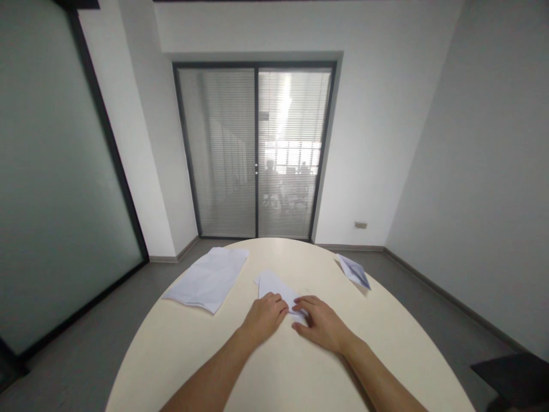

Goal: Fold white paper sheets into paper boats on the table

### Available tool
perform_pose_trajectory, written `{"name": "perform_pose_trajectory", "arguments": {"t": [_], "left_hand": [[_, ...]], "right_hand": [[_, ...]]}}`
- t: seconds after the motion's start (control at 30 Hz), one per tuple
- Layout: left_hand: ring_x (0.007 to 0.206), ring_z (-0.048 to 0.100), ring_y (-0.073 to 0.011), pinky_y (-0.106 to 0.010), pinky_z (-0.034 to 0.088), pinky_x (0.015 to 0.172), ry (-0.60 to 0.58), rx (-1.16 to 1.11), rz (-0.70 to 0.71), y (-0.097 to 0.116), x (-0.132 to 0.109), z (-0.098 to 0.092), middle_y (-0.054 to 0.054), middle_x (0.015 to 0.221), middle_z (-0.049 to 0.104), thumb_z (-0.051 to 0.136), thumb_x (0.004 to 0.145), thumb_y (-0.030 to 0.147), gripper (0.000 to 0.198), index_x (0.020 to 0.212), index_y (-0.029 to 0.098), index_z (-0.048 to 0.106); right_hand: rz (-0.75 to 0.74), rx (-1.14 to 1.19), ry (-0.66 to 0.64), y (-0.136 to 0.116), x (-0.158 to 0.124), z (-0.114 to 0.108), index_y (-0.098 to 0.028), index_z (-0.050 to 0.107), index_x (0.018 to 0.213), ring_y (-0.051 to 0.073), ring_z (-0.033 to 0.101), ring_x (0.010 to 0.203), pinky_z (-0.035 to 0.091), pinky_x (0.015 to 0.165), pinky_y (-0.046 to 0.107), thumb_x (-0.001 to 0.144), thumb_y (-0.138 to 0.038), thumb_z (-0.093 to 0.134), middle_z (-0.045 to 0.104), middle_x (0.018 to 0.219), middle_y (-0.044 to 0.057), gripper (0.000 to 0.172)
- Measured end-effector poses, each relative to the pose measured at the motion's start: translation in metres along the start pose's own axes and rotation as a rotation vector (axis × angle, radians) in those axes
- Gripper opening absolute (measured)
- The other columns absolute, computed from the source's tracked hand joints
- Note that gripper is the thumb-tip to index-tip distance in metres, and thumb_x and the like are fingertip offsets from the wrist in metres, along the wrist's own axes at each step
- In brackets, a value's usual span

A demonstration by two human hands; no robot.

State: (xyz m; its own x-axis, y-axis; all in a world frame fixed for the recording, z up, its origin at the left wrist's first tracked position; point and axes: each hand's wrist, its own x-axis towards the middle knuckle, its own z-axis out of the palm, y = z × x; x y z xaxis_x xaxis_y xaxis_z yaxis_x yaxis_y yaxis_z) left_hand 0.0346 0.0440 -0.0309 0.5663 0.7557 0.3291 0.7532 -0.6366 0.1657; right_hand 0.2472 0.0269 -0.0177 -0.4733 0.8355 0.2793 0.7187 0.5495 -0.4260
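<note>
A folded piece of white paper [274, 284] lies on the round cream table [274, 372], in front of both hands. My left hand [266, 316] rests on the paper's near edge with its fingers bent and pressed together; its fingertips are at the fold. My right hand [321, 321] touches the paper's right corner, thumb and fingers apart, with nothing held between them. The paper's near part is partly hidden under the fingers.
Several flat white sheets [210, 277] lie at the table's left edge. A folded paper piece [354, 271] sits near the right edge. Beyond stands a glass door with blinds [218, 154]. A dark object [514, 377] is at the lower right.
</note>
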Motion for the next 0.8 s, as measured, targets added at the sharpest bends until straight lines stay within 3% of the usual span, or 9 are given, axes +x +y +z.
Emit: {"name": "perform_pose_trajectory", "arguments": {"t": [0.5,0.8], "left_hand": [[0.099,0.057,-0.0201,-0.032,0.048,0.085,0.024,-0.051,-0.044,-0.003,-0.002,0.004,-0.004,0.100,0.064,0.052,0.095,0.029,0.018,0.098,0.023,0.069],[0.103,0.059,-0.0190,-0.033,0.048,0.092,0.056,-0.174,0.110,-0.008,-0.003,0.009,-0.003,0.108,0.069,0.056,0.093,0.027,0.018,0.099,0.024,0.072]], "right_hand": [[-0.028,0.077,-0.055,0.011,-0.005,0.000,-0.022,0.070,0.113,0.025,0.057,0.121,0.044,0.104,0.039,0.081,-0.033,0.061,0.064,0.130,0.009,0.034],[-0.003,0.110,-0.052,0.015,-0.002,0.000,-0.026,0.074,0.105,0.024,0.059,0.119,0.044,0.103,0.039,0.088,-0.040,0.057,0.068,0.122,0.007,0.028]]}}
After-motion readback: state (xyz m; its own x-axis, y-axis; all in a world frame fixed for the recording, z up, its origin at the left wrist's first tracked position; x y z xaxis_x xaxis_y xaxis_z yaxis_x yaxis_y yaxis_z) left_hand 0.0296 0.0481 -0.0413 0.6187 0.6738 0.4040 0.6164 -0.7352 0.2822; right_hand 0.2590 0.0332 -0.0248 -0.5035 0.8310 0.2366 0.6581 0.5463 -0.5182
